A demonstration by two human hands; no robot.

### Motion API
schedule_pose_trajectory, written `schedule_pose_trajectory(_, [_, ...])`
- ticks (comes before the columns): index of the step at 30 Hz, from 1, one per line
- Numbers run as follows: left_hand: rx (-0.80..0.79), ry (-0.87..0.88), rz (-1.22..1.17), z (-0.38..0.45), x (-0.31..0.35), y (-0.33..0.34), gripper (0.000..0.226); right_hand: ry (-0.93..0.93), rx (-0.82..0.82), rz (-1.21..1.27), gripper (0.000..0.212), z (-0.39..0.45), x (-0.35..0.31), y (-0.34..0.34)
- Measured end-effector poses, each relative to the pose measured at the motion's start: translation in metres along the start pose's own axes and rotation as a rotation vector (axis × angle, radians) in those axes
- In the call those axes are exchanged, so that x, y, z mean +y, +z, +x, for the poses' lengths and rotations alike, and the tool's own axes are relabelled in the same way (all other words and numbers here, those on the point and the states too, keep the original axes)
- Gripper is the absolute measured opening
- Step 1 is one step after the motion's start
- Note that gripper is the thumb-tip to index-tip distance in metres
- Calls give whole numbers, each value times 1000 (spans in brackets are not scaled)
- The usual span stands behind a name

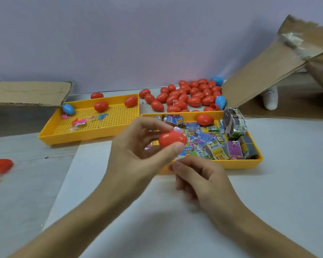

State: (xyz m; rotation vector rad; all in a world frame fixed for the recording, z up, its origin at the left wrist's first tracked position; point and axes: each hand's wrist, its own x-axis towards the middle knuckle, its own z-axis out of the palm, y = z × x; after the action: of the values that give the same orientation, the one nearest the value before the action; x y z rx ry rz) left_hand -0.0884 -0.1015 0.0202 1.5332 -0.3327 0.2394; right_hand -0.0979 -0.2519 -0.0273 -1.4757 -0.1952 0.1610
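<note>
My left hand (138,151) holds a red plastic egg (171,139) between thumb and fingers, lifted above the near edge of the right yellow tray (241,162). Just below it, my right hand (198,175) has its fingers curled; whether it pinches anything is hidden. The right tray is filled with several small colourful printed packets (209,144) and one red egg (205,119). The left yellow perforated tray (78,135) holds two red eggs, a blue egg (68,109) and small pink and blue toy pieces (79,122).
A pile of several red eggs (185,97) with two blue ones lies behind the trays. An open cardboard box flap (265,71) rises at the right, another cardboard flap (26,93) at the left. Red pieces (0,167) lie at the left edge.
</note>
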Motion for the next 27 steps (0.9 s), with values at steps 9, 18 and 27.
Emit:
schedule_pose_trajectory(9, [167,-130,-112,-72,-32,-6,38,-16,-66,22,26,-4,-5,1])
schedule_pose_trajectory(18, [77,-101,-71,-58,-33,-18,32,90,-42,3,20,-6,-13,12])
schedule_pose_trajectory(27, [162,-226,-119,-57,-35,-17,35,131,120,76,35,0,-10,24])
